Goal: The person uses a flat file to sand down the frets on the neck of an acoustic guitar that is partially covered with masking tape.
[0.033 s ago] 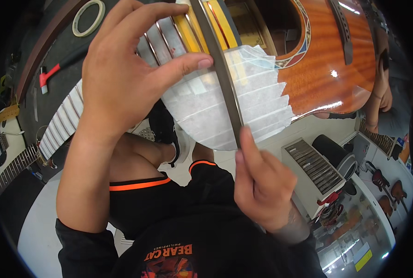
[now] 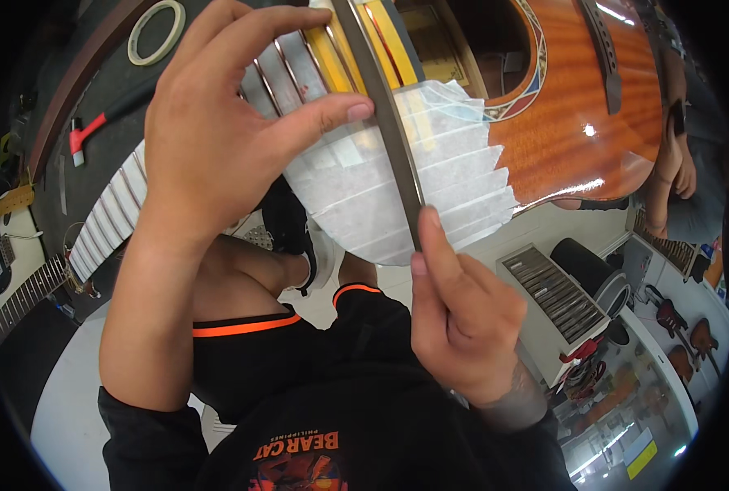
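An acoustic guitar [image 2: 577, 159] with a glossy reddish-brown top lies across the upper part of the head view. White masking tape [image 2: 454, 180] covers the body beside the fretboard, and yellow strips [image 2: 332, 61] lie between some frets. Across the frets and tape runs a long, narrow grey bar that looks like a file [image 2: 389, 123]. My right hand [image 2: 469, 323] grips its near end, index finger stretched along it. Over the neck, my left hand [image 2: 217, 123] is spread, its thumb and index fingertips touching the file's left side. The file's far end is out of view.
A tape roll [image 2: 157, 33] and a red-and-black hammer [image 2: 90, 135] lie on the dark bench at left, near another guitar neck [image 2: 29, 299]. At right are a tray of tools [image 2: 554, 295], a glass case [image 2: 626, 409] and another person's hand [image 2: 684, 176].
My right hand has shifted slightly up and left, its index finger farther along the file. My left hand and the guitar stay in place.
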`<move>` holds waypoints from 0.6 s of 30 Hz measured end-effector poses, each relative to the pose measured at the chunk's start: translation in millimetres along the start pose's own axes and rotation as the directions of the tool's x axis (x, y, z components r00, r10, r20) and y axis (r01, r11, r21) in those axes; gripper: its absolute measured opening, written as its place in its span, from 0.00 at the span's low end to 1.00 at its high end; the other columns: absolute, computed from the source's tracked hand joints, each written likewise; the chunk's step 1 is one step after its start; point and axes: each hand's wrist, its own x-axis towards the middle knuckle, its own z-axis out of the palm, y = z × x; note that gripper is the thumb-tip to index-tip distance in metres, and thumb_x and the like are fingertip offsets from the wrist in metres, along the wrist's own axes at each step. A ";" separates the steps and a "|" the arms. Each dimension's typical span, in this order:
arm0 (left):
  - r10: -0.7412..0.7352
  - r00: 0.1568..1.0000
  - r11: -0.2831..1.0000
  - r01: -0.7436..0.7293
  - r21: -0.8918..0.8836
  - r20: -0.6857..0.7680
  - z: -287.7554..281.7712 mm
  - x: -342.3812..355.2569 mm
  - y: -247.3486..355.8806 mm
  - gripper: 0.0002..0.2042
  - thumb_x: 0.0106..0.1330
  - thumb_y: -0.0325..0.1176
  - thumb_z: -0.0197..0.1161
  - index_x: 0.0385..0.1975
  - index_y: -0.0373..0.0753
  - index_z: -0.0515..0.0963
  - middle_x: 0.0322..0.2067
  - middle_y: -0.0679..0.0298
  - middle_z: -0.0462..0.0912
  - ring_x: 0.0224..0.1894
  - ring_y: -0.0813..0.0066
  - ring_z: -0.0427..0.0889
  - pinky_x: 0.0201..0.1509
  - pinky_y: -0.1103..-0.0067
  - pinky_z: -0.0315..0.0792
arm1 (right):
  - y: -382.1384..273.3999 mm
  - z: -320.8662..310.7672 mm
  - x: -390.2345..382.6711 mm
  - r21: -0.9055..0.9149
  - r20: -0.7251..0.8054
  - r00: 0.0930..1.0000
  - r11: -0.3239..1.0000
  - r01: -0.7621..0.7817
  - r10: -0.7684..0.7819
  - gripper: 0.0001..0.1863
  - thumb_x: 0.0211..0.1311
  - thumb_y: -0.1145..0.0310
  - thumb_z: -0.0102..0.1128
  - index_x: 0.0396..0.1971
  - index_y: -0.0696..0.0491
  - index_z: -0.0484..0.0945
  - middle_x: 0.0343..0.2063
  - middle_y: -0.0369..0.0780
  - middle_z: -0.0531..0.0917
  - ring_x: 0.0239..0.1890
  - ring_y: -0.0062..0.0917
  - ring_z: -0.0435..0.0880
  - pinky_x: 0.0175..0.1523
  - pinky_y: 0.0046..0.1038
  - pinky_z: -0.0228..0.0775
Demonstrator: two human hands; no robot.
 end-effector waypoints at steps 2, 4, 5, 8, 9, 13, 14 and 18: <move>-0.023 1.000 1.000 0.023 0.002 0.008 -0.3 0.1 1.4 0.29 0.49 0.38 0.83 0.53 0.38 0.84 0.38 0.63 0.79 0.42 0.71 0.79 0.50 0.78 0.73 | 5.0 0.6 -7.9 0.014 -0.019 1.000 1.000 0.014 -0.013 0.26 0.55 0.86 0.68 0.57 0.59 0.83 0.17 0.39 0.75 0.17 0.25 0.75 0.25 0.25 0.67; -0.017 1.000 1.000 0.017 0.001 0.010 -0.5 -0.5 1.4 0.29 0.49 0.38 0.83 0.53 0.38 0.84 0.38 0.63 0.79 0.42 0.71 0.79 0.50 0.77 0.73 | 14.4 1.8 -31.3 0.010 -0.032 0.999 0.999 0.044 -0.044 0.27 0.54 0.86 0.69 0.58 0.61 0.82 0.19 0.39 0.76 0.17 0.25 0.76 0.24 0.27 0.69; -0.011 1.000 1.000 0.011 0.004 0.013 -0.5 -0.8 1.4 0.29 0.49 0.38 0.83 0.53 0.38 0.84 0.38 0.63 0.79 0.42 0.71 0.79 0.51 0.77 0.73 | 19.3 1.3 -52.8 -0.013 -0.028 0.998 0.998 0.059 -0.060 0.28 0.54 0.87 0.69 0.58 0.62 0.81 0.20 0.38 0.78 0.17 0.25 0.76 0.24 0.28 0.71; -0.071 0.996 0.997 0.071 0.000 0.045 1.8 5.8 13.0 0.29 0.50 0.38 0.83 0.53 0.38 0.84 0.38 0.63 0.79 0.43 0.71 0.79 0.51 0.77 0.73 | 27.6 -2.9 -88.6 0.010 -0.046 0.997 0.998 0.056 -0.055 0.27 0.54 0.87 0.69 0.57 0.62 0.81 0.19 0.38 0.77 0.17 0.25 0.76 0.24 0.28 0.71; -0.068 0.997 0.998 0.068 -0.009 0.046 4.5 7.4 12.9 0.29 0.50 0.38 0.83 0.53 0.38 0.84 0.38 0.63 0.79 0.43 0.71 0.79 0.51 0.77 0.73 | 24.6 -4.5 -82.4 -0.021 -0.066 0.996 0.998 0.057 -0.059 0.27 0.55 0.86 0.68 0.57 0.61 0.82 0.18 0.38 0.77 0.17 0.27 0.77 0.26 0.26 0.71; -0.013 1.000 1.000 0.013 -0.009 -0.001 1.7 -1.1 -1.6 0.28 0.50 0.38 0.83 0.53 0.38 0.84 0.39 0.63 0.79 0.43 0.71 0.79 0.52 0.77 0.74 | 3.5 -2.9 -11.0 -0.017 -0.045 0.999 0.999 0.029 -0.030 0.25 0.57 0.86 0.65 0.57 0.62 0.82 0.18 0.38 0.80 0.17 0.26 0.79 0.28 0.23 0.72; -0.006 1.000 1.000 0.006 -0.027 -0.015 2.8 -1.1 -2.9 0.28 0.50 0.38 0.83 0.53 0.38 0.84 0.39 0.63 0.80 0.43 0.71 0.79 0.52 0.77 0.74 | 1.3 -4.8 2.6 0.026 -0.044 0.999 0.999 0.025 -0.024 0.24 0.58 0.87 0.64 0.57 0.62 0.82 0.19 0.39 0.80 0.18 0.26 0.80 0.27 0.23 0.72; 0.012 1.000 1.000 -0.012 -0.009 -0.017 2.4 0.9 1.0 0.27 0.51 0.39 0.83 0.53 0.39 0.84 0.39 0.63 0.80 0.43 0.70 0.80 0.52 0.76 0.74 | 12.8 -21.1 -40.4 0.088 -0.047 0.998 0.996 -0.033 0.038 0.30 0.53 0.86 0.70 0.59 0.58 0.82 0.20 0.39 0.79 0.17 0.24 0.78 0.25 0.26 0.72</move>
